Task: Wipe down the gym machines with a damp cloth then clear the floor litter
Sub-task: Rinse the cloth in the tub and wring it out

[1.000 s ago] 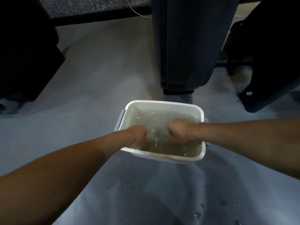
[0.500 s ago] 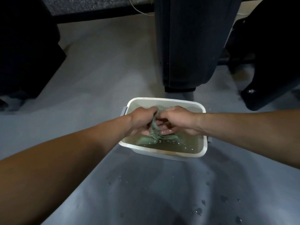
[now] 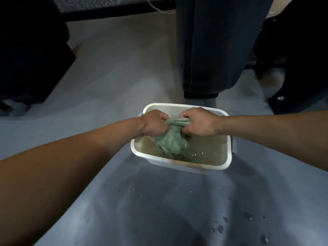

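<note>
Water drops [image 3: 220, 228] are seen on the floor [image 3: 106, 89] nearest the camera. Beyond them, the green cloth [image 3: 173, 139] is held bunched over the white tub [image 3: 177, 161] by the left hand [image 3: 154, 124] and right hand [image 3: 199, 122], each grip closed on it. Wringing seems underway; the machine [image 3: 213, 41] behind is judged unwiped, litter uncleared. No writing is readable.
</note>
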